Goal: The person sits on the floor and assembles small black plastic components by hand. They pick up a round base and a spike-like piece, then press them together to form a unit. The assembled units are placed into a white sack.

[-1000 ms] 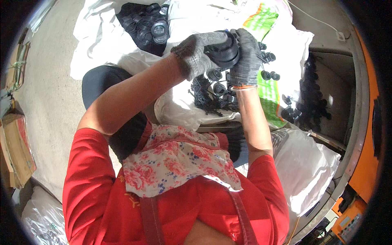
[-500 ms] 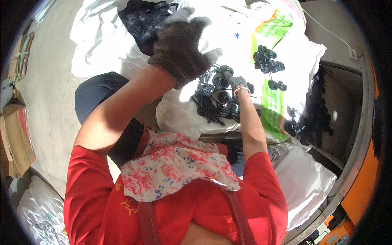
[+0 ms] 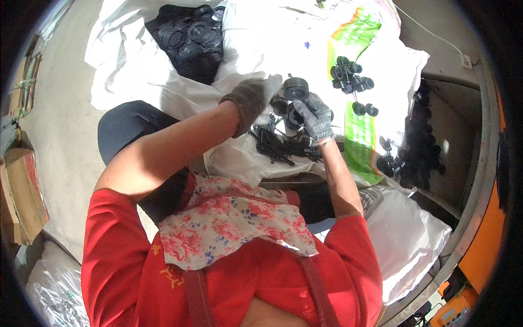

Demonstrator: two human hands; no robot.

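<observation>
My right hand (image 3: 317,119), in a grey knit glove, is closed on a cluster of black plastic caps. One ridged round cap (image 3: 296,88) stands up beyond its fingers, and other round caps (image 3: 280,106) hang beside it. My left hand (image 3: 251,102), in a darker glove, is close to the left side of this cluster. Sun glare washes out its fingertips, so I cannot tell whether they touch a cap. Below both hands lies a tangled heap of thin black plastic stems (image 3: 277,146) on the white sack.
A pile of black round caps (image 3: 193,35) lies at the far left on white sheeting (image 3: 120,60). Two small clusters of caps (image 3: 351,76) (image 3: 391,163) rest on the right. Beyond stands a grey bin wall (image 3: 452,103) with more black pieces (image 3: 422,141) beside it.
My left hand has come down and right from near the far cap pile to the cluster. My right hand has risen slightly and turned, lifting the ridged cap into clearer view.
</observation>
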